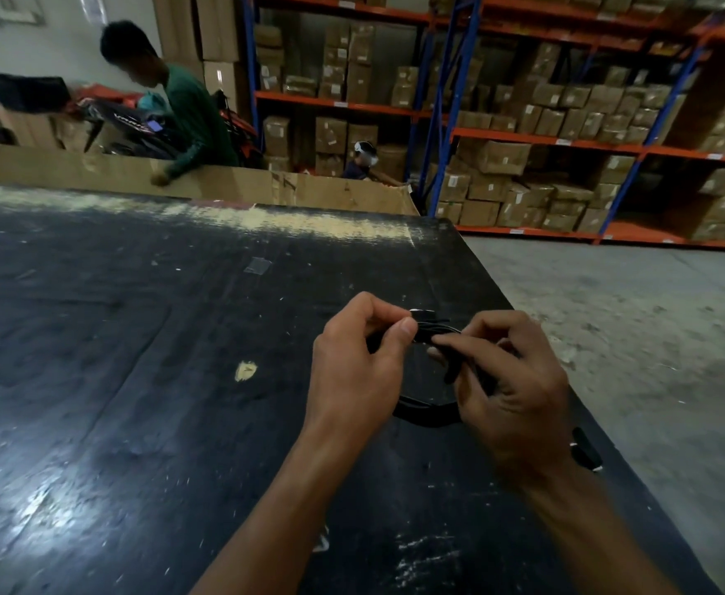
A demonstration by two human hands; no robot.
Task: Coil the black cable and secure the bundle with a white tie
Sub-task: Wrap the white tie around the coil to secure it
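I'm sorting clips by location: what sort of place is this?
Most likely a warehouse: tall orange-and-blue racks stacked with taped cardboard boxes, a bare concrete floor, and a scuffed black worktable.

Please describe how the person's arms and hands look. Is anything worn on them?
Both forearms are bare, with no sleeves in view. The left hand and right hand wear no gloves, and no ring shows. A black strap with white marks shows by the right wrist; whether it is worn, I cannot tell.
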